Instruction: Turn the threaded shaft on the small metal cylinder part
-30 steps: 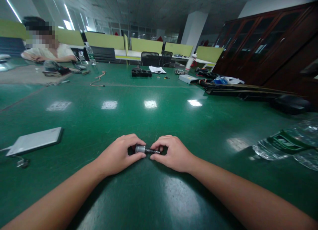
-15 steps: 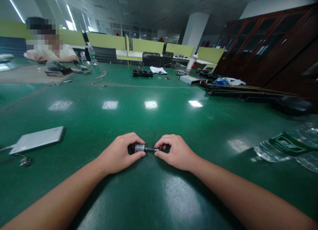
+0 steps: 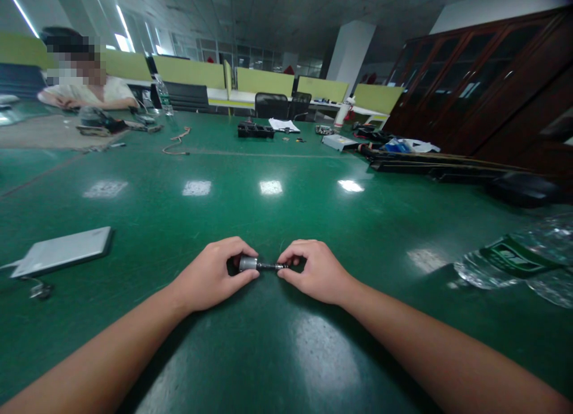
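Note:
Low over the table, my left hand (image 3: 213,275) pinches the thick end of a silver metal cylinder with a thin dark shaft (image 3: 249,263) between thumb and fingers. The shaft runs sideways to my right hand (image 3: 319,272), whose thumb and index finger close on its far end. A short length of shaft shows between the two hands. Fingers cover both ends, and I cannot tell whether the cylinder and shaft are one piece.
On the green table (image 3: 233,211), a pale flat box with a cable (image 3: 62,252) lies left and a plastic bottle (image 3: 510,259) lies right. Farther back are a black tray (image 3: 255,129), papers (image 3: 283,126) and dark strips (image 3: 430,162). A person (image 3: 89,92) sits far left.
The whole view has shifted very slightly. Both hands keep their pinch on the piece, and the gap between the fingertips looks a touch wider.

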{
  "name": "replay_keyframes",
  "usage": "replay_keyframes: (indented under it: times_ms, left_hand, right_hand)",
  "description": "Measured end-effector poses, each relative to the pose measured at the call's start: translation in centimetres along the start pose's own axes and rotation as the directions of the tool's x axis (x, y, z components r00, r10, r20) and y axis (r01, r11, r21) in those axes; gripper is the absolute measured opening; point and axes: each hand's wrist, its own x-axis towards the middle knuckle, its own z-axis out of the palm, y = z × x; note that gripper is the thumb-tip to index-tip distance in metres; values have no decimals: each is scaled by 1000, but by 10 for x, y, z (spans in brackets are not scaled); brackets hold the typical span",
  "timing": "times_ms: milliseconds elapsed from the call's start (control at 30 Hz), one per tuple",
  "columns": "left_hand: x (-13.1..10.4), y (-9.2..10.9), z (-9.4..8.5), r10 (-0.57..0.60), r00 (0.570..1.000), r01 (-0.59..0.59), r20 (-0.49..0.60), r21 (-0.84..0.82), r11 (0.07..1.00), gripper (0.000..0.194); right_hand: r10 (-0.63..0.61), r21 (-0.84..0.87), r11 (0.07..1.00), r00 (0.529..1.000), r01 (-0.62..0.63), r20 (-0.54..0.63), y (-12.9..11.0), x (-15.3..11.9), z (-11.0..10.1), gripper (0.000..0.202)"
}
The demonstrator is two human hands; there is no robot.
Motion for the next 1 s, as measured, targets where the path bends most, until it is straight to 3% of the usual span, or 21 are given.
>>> replay_keyframes:
  times_ms: [267,500,1000]
  left_hand:
    - [1,-1,0,-5,1000,5,-10,17,1000,16]
    - [2,-1,-1,-45,998,47,-33,40,998,17]
    - [1,-2,-1,28,999,-28,17,-1,1000,21]
  right_hand:
    - [17,-27,999,1000,-17,-20,3,1,-1,9]
    - [117,-31,992,991,-119,-60,6,2,-4,9]
    - [-8,24,1000,1000,8,-5,2,2,0,15]
